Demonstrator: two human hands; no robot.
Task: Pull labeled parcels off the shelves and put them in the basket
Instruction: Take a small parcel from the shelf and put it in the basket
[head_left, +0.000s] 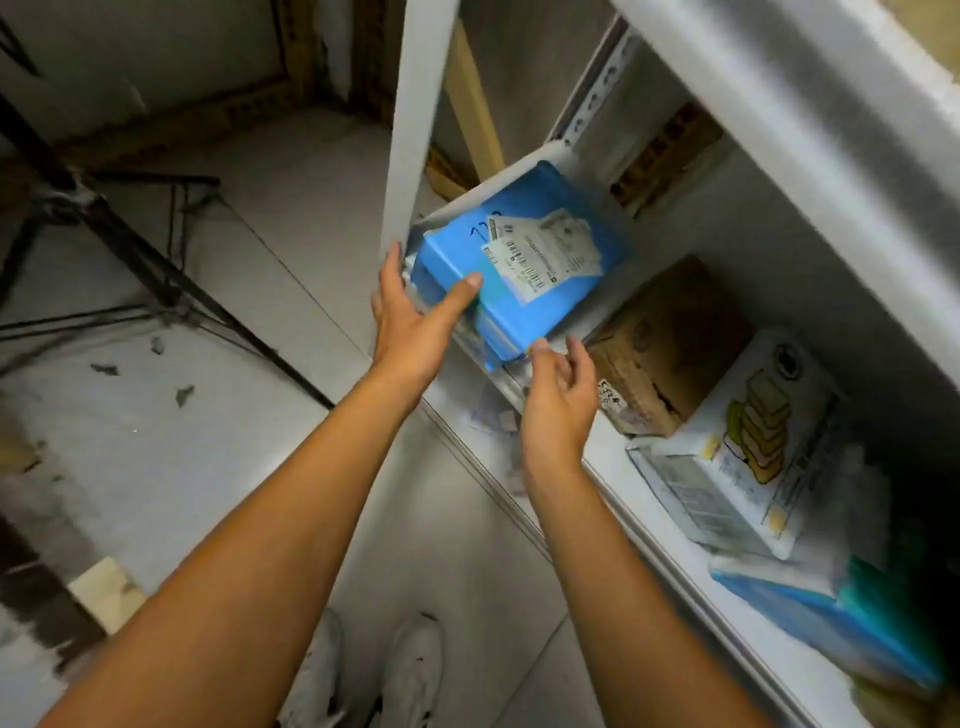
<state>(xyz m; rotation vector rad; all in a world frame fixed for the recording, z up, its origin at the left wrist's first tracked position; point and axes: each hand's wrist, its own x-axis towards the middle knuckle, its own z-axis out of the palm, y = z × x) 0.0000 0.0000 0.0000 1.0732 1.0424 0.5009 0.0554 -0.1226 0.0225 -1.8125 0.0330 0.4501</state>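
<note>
At the left end of the white metal shelf (613, 457), close to the white upright post (415, 119), a bright blue rectangular parcel (519, 270) sits tilted, its near corner jutting past the shelf edge. A white printed shipping label (545, 254) with barcodes covers much of its top face, and dark handwriting marks the blue wrapping just at 9 o'clock from the label.

The left hand (410, 322) reaches in at the parcel's 8 o'clock side, fingers spread wide; its thumb lies on the top face near the front edge, while the other fingers extend up beside the post. The grip is not closed around the parcel. The right hand (558, 395) sits at the parcel's 6 o'clock corner, palm turned inward and fingers loosely curled, fingertips touching or just beside that corner; whether it has hold cannot be told.

At 4 o'clock from the blue parcel stands a brown cardboard box (670, 348), then a white carton printed with yellow stacked shapes (748, 441), then a flat blue packet (831, 623). Below, white shoes (410, 670) stand on the grey floor (208, 415).
</note>
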